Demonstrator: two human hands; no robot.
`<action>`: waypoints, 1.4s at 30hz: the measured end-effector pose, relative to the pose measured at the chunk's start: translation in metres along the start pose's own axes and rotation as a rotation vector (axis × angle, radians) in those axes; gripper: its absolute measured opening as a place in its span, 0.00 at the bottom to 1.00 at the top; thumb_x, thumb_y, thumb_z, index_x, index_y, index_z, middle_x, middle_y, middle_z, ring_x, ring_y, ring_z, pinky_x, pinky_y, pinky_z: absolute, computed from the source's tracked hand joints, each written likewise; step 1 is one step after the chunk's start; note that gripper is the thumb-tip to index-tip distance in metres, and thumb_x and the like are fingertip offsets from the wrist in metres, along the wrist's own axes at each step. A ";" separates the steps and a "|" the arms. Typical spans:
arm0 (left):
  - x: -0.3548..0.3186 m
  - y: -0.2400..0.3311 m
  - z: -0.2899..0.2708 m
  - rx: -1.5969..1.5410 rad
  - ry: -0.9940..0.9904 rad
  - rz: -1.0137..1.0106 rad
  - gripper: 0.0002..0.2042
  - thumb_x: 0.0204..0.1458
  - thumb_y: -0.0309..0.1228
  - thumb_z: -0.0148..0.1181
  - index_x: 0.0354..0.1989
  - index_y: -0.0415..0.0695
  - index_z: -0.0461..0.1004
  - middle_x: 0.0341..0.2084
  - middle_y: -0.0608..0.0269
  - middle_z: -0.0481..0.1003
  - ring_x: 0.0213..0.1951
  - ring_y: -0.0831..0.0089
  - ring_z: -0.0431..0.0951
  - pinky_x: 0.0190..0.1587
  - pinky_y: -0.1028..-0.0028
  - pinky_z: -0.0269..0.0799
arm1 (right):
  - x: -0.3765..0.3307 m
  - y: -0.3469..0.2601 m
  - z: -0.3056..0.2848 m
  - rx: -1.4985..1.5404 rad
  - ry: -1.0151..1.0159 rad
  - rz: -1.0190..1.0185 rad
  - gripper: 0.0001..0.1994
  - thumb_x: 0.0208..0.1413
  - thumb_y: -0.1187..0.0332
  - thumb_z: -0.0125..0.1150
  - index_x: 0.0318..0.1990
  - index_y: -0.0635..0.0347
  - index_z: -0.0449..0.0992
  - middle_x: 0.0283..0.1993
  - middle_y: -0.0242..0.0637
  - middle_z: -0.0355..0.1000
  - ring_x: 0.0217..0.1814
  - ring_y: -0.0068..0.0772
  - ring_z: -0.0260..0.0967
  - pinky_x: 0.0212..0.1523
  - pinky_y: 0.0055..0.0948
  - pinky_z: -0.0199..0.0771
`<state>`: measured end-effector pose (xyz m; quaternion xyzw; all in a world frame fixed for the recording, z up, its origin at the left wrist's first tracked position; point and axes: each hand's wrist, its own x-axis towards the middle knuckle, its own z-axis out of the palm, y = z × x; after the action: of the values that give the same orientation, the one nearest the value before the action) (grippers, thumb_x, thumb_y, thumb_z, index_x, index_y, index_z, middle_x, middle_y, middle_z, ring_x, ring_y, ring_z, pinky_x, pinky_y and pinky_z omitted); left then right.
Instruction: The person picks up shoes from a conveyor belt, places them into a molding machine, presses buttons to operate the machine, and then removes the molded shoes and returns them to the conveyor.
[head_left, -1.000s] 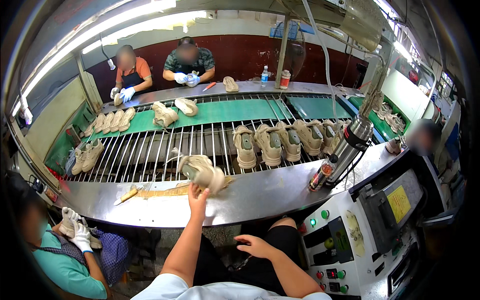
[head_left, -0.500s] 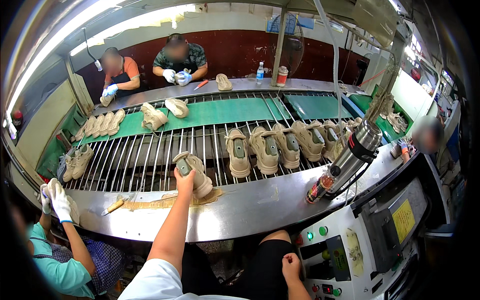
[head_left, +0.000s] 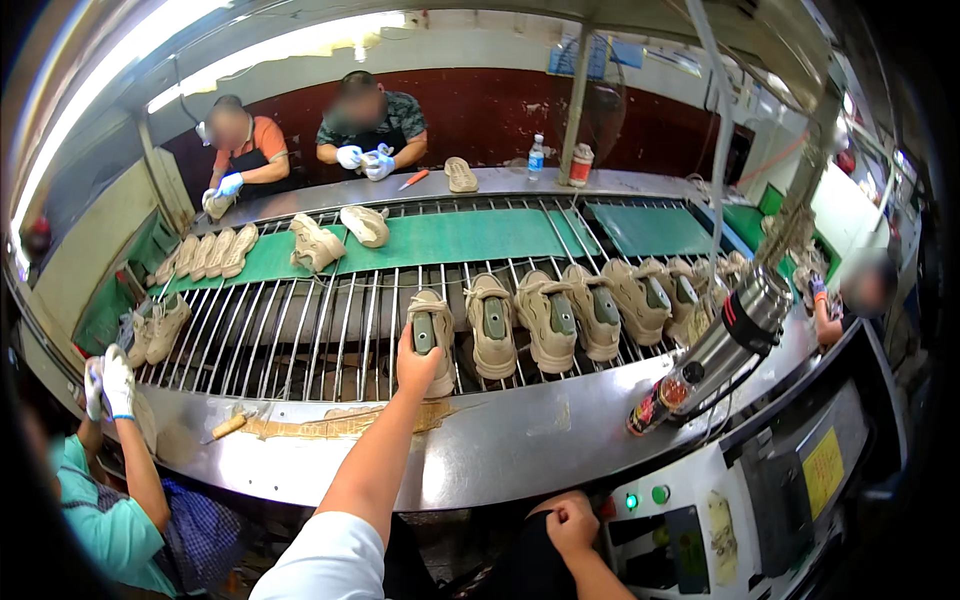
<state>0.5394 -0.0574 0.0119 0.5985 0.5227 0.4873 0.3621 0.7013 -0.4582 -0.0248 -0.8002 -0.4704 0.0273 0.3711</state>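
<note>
1. The left hand (head_left: 417,364) is clamped on a beige shoe (head_left: 443,352), gripping at the green block (head_left: 424,332) in its opening.
2. That shoe is over the near edge of the roller rack (head_left: 300,335), just left of a shoe row (head_left: 600,344) — whether it bears weight there, I cannot tell.
3. From the grip, it lies right, long axis running near to far.
4. The right hand (head_left: 571,523) — farther from it — curls loosely, near the metal table (head_left: 500,465).
</note>
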 end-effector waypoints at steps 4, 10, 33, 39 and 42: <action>0.005 -0.016 0.004 0.038 -0.034 0.088 0.41 0.39 0.40 0.67 0.64 0.39 0.58 0.57 0.44 0.66 0.57 0.53 0.68 0.59 0.63 0.64 | 0.038 -0.041 0.044 0.256 -0.146 -0.093 0.01 0.41 0.71 0.60 0.24 0.53 0.75 0.23 0.35 0.72 0.27 0.44 0.71 0.28 0.39 0.71; -0.004 -0.042 -0.074 0.180 -0.230 -0.115 0.19 0.46 0.38 0.65 0.44 0.41 0.76 0.33 0.54 0.79 0.36 0.65 0.79 0.40 0.68 0.73 | 0.140 -0.153 0.137 0.186 -0.551 -0.189 0.11 0.48 0.59 0.59 0.34 0.54 0.78 0.28 0.38 0.74 0.34 0.44 0.73 0.35 0.40 0.73; 0.345 -0.195 -0.160 0.507 0.284 -0.133 0.27 0.47 0.39 0.61 0.56 0.44 0.68 0.49 0.48 0.71 0.54 0.49 0.68 0.56 0.56 0.65 | 0.183 -0.232 0.282 -0.029 -0.430 -0.542 0.11 0.45 0.64 0.57 0.17 0.57 0.70 0.19 0.40 0.70 0.23 0.44 0.71 0.26 0.41 0.71; 0.368 -0.236 -0.128 0.594 0.341 -0.103 0.29 0.49 0.42 0.62 0.60 0.49 0.63 0.52 0.52 0.70 0.55 0.54 0.68 0.57 0.57 0.61 | 0.190 -0.235 0.289 -0.020 -0.504 -0.524 0.11 0.45 0.64 0.57 0.16 0.56 0.69 0.15 0.38 0.69 0.19 0.43 0.69 0.23 0.40 0.70; 0.359 -0.231 -0.109 0.768 0.335 -0.029 0.32 0.48 0.43 0.64 0.61 0.52 0.60 0.51 0.56 0.71 0.55 0.58 0.69 0.55 0.58 0.59 | 0.187 -0.231 0.292 0.020 -0.459 -0.493 0.11 0.45 0.64 0.58 0.16 0.56 0.70 0.15 0.37 0.69 0.18 0.41 0.69 0.22 0.39 0.70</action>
<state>0.3641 0.3296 -0.1036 0.5952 0.7263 0.3426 0.0296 0.5212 -0.0828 -0.0364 -0.6316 -0.7207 0.1208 0.2591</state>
